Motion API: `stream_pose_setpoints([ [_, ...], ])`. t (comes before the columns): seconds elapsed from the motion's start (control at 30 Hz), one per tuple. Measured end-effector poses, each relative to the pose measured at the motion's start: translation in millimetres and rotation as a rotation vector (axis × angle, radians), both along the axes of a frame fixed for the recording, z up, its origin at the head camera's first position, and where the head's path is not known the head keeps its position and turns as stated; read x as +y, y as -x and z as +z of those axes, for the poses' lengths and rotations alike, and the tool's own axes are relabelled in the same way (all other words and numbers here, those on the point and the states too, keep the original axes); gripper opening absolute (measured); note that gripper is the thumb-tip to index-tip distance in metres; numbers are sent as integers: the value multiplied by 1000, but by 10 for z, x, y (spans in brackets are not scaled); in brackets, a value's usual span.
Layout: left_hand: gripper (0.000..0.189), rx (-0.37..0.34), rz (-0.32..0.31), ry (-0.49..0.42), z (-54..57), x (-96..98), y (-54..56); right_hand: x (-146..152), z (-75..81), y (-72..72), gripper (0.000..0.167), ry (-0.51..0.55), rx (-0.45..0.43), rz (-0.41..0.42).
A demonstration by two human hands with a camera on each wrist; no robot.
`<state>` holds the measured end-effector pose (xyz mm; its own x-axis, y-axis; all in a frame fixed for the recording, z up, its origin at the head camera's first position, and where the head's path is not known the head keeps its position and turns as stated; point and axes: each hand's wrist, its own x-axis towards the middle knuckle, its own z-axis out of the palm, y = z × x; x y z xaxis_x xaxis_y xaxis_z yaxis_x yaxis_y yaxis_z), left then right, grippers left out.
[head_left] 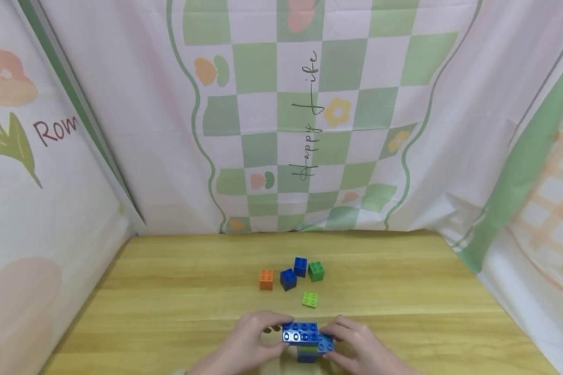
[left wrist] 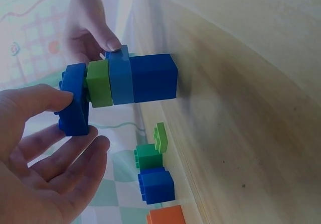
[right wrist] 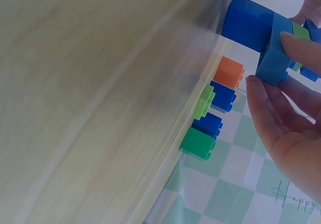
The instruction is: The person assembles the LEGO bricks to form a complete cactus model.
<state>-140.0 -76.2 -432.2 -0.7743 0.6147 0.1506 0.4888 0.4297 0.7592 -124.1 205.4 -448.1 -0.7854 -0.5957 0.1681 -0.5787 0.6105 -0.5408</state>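
The stack [left wrist: 120, 81] stands upright on the near middle of the table [head_left: 169, 302]. From the bottom it runs: a dark blue base [left wrist: 156, 78], a lighter blue slab [head_left: 326, 344] jutting right, a light green block [left wrist: 99, 83] and a blue top brick [head_left: 300, 334] jutting left. Studs seem to show in a thin gap under the top brick, so the step in hand is probably seating it; the next move calls for lining it up and pressing evenly while the slab is held steady. The left hand [head_left: 253, 338] reaches in from the left and pinches the top brick's left end, thumb near, fingers far, the lower fingers loosely bent. The right hand [head_left: 361, 344] mirrors it, thumb and fingers clamped on the slab's right end. Farther off lie an orange cube [head_left: 266, 279], two blue cubes [head_left: 288, 279], a green cube [head_left: 316, 271] and, nearer, a lime brick [head_left: 310, 299]. Checked cloth [head_left: 258, 67] hangs beyond.
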Motion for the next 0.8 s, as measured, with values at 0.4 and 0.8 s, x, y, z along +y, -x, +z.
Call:
stream_pose_setpoints([
  [0.4,43,115,-28,10,-16,0,-8,-8,-7,1,34,8,9,9],
  [0.8,44,142,-38,32,7,13,5,-6,1,4,36,-5,-19,-5],
])
